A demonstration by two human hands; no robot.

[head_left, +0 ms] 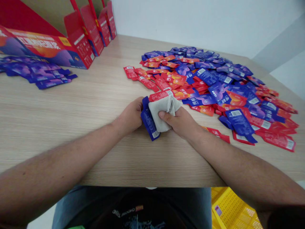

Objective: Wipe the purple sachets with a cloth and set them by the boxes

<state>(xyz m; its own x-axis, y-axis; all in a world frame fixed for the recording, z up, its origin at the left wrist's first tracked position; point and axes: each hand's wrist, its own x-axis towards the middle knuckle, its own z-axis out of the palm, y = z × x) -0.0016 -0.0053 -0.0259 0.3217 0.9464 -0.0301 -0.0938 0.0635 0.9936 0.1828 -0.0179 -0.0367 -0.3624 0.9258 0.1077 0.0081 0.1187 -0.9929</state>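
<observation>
In the head view, my left hand (132, 116) grips a blue pouch (149, 122) by its far side, its fingers partly hidden behind it. The pouch hangs tilted over the table, its barcode end toward me. My right hand (181, 122) is closed on a folded light-grey cloth (160, 114), thumb on top, and the cloth lies against the pouch's right side. Just beyond the cloth lies a red pouch (159, 95), partly covered by it. A large heap of blue and red pouches (197, 78) spreads behind and to the right of my hands.
Open red cartons (79, 52) stand at the back left. In front of them lies a pile of blue pouches (35, 71). A pale wall (190, 25) rises behind the wooden table (95, 92). Below the table's front edge at right is a yellow perforated crate (235, 206).
</observation>
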